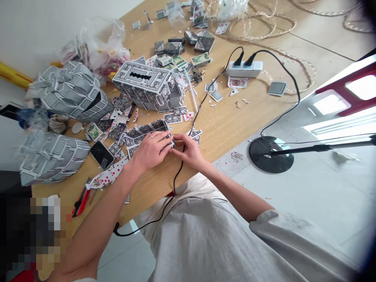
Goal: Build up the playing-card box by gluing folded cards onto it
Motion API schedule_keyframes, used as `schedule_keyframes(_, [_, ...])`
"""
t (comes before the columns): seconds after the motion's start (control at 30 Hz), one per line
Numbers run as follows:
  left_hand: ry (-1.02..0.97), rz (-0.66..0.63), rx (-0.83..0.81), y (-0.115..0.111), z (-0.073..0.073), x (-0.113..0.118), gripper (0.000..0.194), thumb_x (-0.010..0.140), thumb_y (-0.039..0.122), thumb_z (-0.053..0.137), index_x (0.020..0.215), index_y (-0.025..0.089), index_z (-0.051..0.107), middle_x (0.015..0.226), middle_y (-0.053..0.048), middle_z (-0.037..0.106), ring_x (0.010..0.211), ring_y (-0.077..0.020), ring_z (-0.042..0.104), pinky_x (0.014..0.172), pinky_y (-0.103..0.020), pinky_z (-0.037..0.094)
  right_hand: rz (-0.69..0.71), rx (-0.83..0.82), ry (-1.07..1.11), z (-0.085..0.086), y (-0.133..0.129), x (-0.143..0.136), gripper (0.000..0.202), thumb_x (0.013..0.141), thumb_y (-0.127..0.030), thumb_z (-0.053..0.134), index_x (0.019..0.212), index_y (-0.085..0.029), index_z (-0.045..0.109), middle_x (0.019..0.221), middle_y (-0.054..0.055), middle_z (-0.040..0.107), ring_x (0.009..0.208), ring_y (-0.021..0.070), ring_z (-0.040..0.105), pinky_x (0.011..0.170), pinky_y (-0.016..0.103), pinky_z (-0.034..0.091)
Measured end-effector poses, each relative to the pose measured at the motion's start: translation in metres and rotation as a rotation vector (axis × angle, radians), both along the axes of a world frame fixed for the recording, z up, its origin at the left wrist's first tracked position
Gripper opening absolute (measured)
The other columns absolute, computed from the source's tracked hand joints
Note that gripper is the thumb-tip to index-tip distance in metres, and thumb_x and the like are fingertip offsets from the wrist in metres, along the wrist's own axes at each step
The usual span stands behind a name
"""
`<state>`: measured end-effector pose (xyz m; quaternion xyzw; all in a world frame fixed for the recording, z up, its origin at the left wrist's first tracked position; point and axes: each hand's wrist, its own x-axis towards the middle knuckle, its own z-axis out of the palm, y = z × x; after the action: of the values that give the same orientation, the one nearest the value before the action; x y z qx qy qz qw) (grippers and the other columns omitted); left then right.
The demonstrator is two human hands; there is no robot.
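Note:
On the wooden table in front of me lies a low, open box built of black-and-white patterned playing cards [155, 126]. My left hand [154, 149] lies across its near side, fingers bent over the edge and a ring on one of them. At the box's right end my right hand [188, 150] pinches the corner between thumb and fingers. The fingertips of both hands almost meet there, and the hands cover much of the near wall. Behind stands a larger card box [141, 78] with a jagged slot in its top. Loose playing cards [173, 117] lie between the two boxes.
Two grey card-woven bags [70, 90] stand at the left, near a phone [102, 154] and a red-handled cutting tool [81, 200]. A black cable [175, 176] passes under my right hand. Farther back are a power strip [245, 69], card packs [173, 47] and rope [264, 37].

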<state>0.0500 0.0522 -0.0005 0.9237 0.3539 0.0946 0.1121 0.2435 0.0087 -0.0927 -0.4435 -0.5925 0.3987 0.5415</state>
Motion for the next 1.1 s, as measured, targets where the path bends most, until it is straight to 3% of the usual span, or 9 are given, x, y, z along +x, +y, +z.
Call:
schedule_keyframes(0.13, [-0.045,-0.011,-0.078,0.000,0.016,-0.019,0.051,0.105,0.033,0.055,0.155,0.027,0.059,0.164,-0.008,0.056,0.153,-0.0310,0.049,0.127,-0.055,0.039,0.023,-0.036,-0.010,0.002,-0.002,0.001,0.050,0.090,-0.052,0.081,0.129,-0.022,0.068,0.127,0.013,0.073,0.110,0.0272,0.073,0.092,0.042,0.063])
schedule_keyframes(0.27, [-0.150,0.174,-0.113,-0.004,0.032,-0.060,0.063,0.097,0.031,0.062,0.159,0.023,0.052,0.161,-0.011,0.058,0.149,-0.0309,0.052,0.128,-0.052,0.039,-0.020,0.043,-0.142,0.015,-0.006,0.002,0.058,0.091,-0.047,0.082,0.140,-0.023,0.061,0.141,0.016,0.067,0.128,0.0320,0.067,0.102,0.048,0.060])
schedule_keyframes(0.37, [-0.082,0.274,-0.167,-0.009,0.030,-0.081,0.066,0.090,0.034,0.068,0.153,0.018,0.056,0.152,-0.014,0.063,0.142,-0.0344,0.057,0.124,-0.054,0.042,-0.001,0.201,-0.293,0.032,0.001,0.002,0.056,0.096,-0.043,0.077,0.145,-0.024,0.059,0.152,0.017,0.061,0.142,0.0336,0.057,0.119,0.054,0.049])
schedule_keyframes(0.5, [-0.026,0.286,-0.232,-0.010,0.017,-0.080,0.074,0.086,0.040,0.075,0.153,0.019,0.054,0.154,-0.015,0.061,0.144,-0.0366,0.055,0.125,-0.055,0.039,0.206,0.295,-0.490,0.053,0.022,-0.004,0.069,0.096,-0.040,0.076,0.157,-0.022,0.049,0.160,0.018,0.053,0.150,0.0356,0.049,0.125,0.057,0.040])
schedule_keyframes(0.67, [-0.072,0.312,-0.388,0.005,0.014,-0.071,0.073,0.080,0.045,0.080,0.145,0.016,0.061,0.142,-0.016,0.070,0.130,-0.0368,0.066,0.116,-0.051,0.048,0.381,0.242,-0.689,0.061,0.042,-0.015,0.088,0.088,-0.031,0.082,0.164,-0.018,0.039,0.158,0.021,0.055,0.148,0.0383,0.049,0.125,0.060,0.036])
schedule_keyframes(0.83, [-0.171,0.303,-0.577,0.027,0.019,-0.081,0.050,0.084,0.039,0.070,0.130,0.018,0.069,0.118,-0.009,0.079,0.110,-0.0277,0.074,0.100,-0.040,0.057,0.386,0.230,-0.763,0.060,0.041,-0.022,0.088,0.089,-0.034,0.083,0.164,-0.021,0.039,0.154,0.019,0.059,0.145,0.0379,0.052,0.129,0.064,0.023])
schedule_keyframes(0.97, [-0.111,0.300,-0.664,0.037,0.025,-0.088,0.045,0.082,0.035,0.068,0.124,0.017,0.070,0.115,-0.010,0.079,0.105,-0.0262,0.076,0.094,-0.037,0.059,0.385,0.250,-0.802,0.058,0.042,-0.027,0.088,0.089,-0.038,0.083,0.163,-0.020,0.039,0.151,0.019,0.061,0.144,0.0377,0.053,0.129,0.064,0.023])
schedule_keyframes(1.1, [0.090,0.311,-0.573,0.039,0.038,-0.097,0.050,0.083,0.032,0.067,0.132,0.020,0.068,0.120,-0.009,0.080,0.110,-0.0272,0.075,0.097,-0.036,0.057,0.356,0.294,-0.844,0.063,0.043,-0.031,0.091,0.087,-0.036,0.085,0.163,-0.018,0.038,0.148,0.019,0.061,0.140,0.0378,0.054,0.128,0.065,0.023])
